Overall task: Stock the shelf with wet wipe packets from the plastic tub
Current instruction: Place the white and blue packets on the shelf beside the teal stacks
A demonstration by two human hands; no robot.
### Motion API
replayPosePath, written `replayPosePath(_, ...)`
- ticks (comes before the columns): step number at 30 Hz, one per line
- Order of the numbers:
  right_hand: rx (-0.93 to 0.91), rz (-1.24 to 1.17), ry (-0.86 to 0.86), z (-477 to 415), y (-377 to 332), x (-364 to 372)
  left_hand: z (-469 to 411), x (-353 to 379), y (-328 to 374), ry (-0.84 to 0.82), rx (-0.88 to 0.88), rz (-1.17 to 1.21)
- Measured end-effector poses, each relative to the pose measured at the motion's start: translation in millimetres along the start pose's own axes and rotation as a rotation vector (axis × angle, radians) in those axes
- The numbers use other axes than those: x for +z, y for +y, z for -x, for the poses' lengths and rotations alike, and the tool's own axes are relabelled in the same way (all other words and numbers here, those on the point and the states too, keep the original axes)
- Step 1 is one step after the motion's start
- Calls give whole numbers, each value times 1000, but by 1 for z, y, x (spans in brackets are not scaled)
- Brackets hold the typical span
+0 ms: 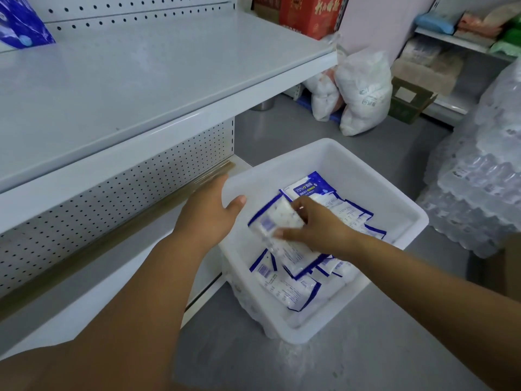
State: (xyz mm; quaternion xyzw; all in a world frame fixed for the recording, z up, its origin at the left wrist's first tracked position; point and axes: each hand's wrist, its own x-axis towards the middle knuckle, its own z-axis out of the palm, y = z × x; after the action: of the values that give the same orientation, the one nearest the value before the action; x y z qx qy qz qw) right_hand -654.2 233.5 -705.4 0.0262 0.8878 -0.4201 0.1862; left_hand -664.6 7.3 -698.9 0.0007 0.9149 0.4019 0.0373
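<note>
A white plastic tub (366,176) sits on the grey floor beside the shelf unit and holds several blue-and-white wet wipe packets (284,289). My right hand (315,227) reaches into the tub and pinches one packet (279,221) by its edge, lifted a little above the others. My left hand (208,213) hovers at the tub's left rim, fingers straight, thumb over the rim, holding nothing. The white shelf (135,80) stretches across the upper left; a blue packet (19,24) stands at its far back left corner.
White sacks (361,91) lean at the shelf's end beyond the tub. Wrapped bottle packs (479,176) are stacked at the right. Red cartons (310,12) stand at the back. A lower shelf (112,277) with a perforated back panel lies under the main one.
</note>
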Motion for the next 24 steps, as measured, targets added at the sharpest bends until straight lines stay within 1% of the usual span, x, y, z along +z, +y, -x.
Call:
replayPosePath(3, 16, -464, 31, 6, -23, -15, -2, -7, 22, -9, -117, 364)
replayPosePath(5, 19, -677, 5, 10, -39, -25, 0, -15, 36, -63, -170, 542)
replayPosePath(7, -9, -767, -41, 14, -55, -33, 3, -20, 47, -135, -175, 709)
replayPosePath(9, -58, -785, -86, 17, -70, -35, 9, -28, 58, -143, -132, 796)
replayPosePath(12, -159, -668, -60, 19, -88, -35, 15, -41, 68, -48, -58, 795)
replayPosePath(16, -332, -523, 65, 17, -120, -30, 17, -66, 74, 130, -10, 896)
replayPosePath(19, -568, -313, 229, 18, -147, -28, 17, -88, 74, 330, -9, 973)
replayPosePath(20, -645, -265, 256, 18, -155, -29, 16, -96, 73, 405, -2, 998)
replayPosePath(22, -804, -165, 248, 18, -170, -30, 14, -112, 68, 542, 5, 1053)
replayPosePath(24, -964, 24, 211, 11, -183, -31, 12, -127, 61, 665, 7, 1123)
